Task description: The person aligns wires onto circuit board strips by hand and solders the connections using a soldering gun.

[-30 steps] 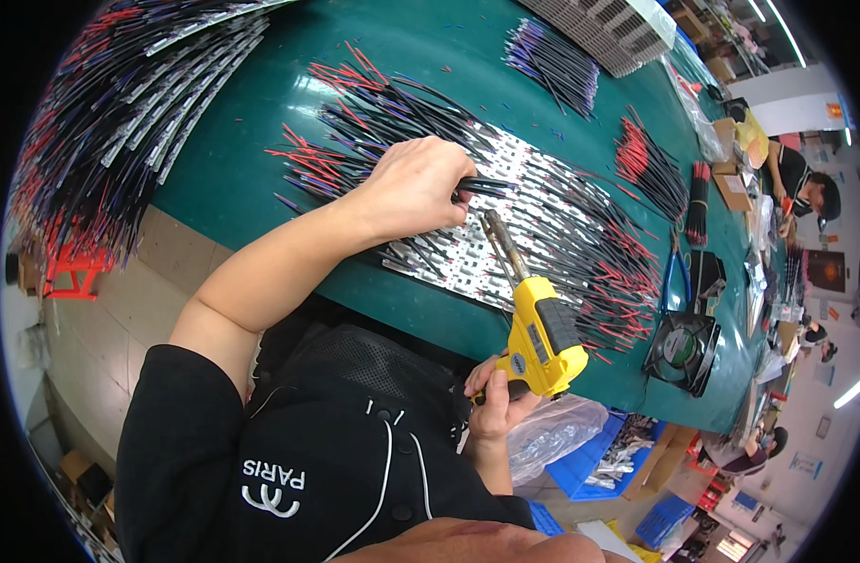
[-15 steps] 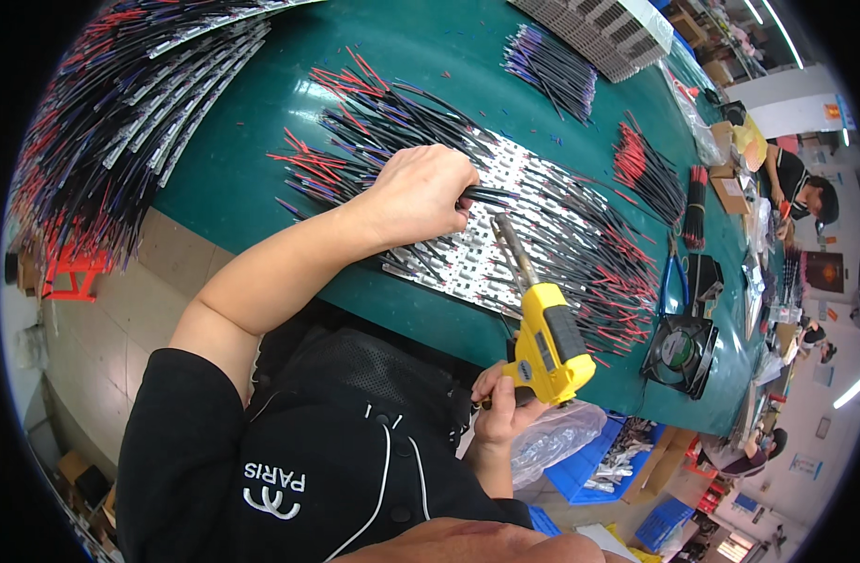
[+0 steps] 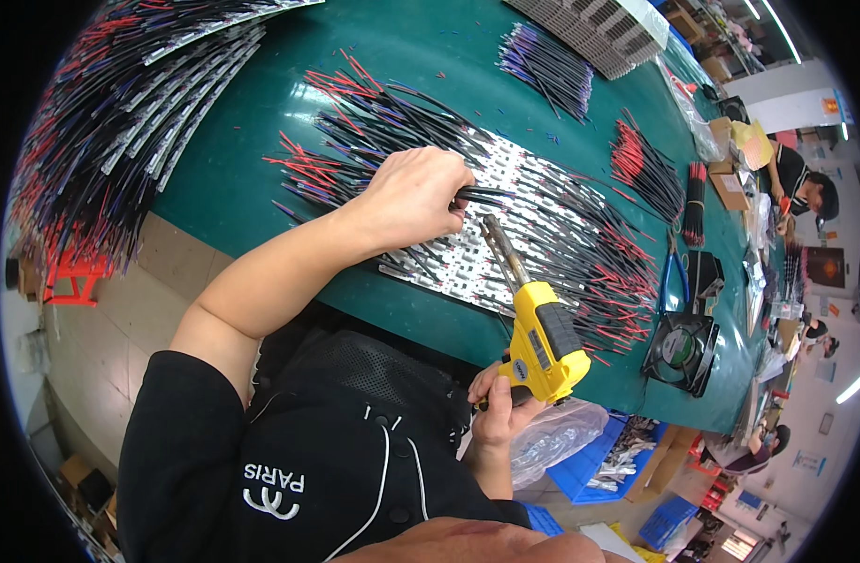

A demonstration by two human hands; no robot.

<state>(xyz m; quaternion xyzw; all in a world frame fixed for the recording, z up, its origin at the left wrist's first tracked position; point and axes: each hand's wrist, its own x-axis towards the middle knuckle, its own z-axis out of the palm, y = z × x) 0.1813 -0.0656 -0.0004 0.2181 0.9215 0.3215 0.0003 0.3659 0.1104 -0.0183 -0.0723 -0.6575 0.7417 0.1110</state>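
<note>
My left hand [image 3: 419,195] is closed around several black wires [image 3: 486,195] over a panel of white circuit boards [image 3: 463,253]. Rows of black wires with red tips spread from both sides of the panel. In my right hand [image 3: 500,405], at the table's front edge, is a yellow soldering gun [image 3: 547,342], gripped by its handle. Its metal tip [image 3: 492,225] points at the boards, close to the wires in my left hand. Whether the tip touches a board, I cannot tell.
The green table [image 3: 261,197] also carries purple-and-black wires [image 3: 547,70], red-tipped wires [image 3: 646,169], blue-handled pliers [image 3: 674,272] and a black fan [image 3: 681,352]. A large pile of wired strips [image 3: 139,113] overhangs at left. Blue bins [image 3: 580,479] stand below; other people sit at far right.
The soldering gun and its tip have shifted slightly left, nearer to my left hand. My left hand has moved a touch left, still holding the wires.
</note>
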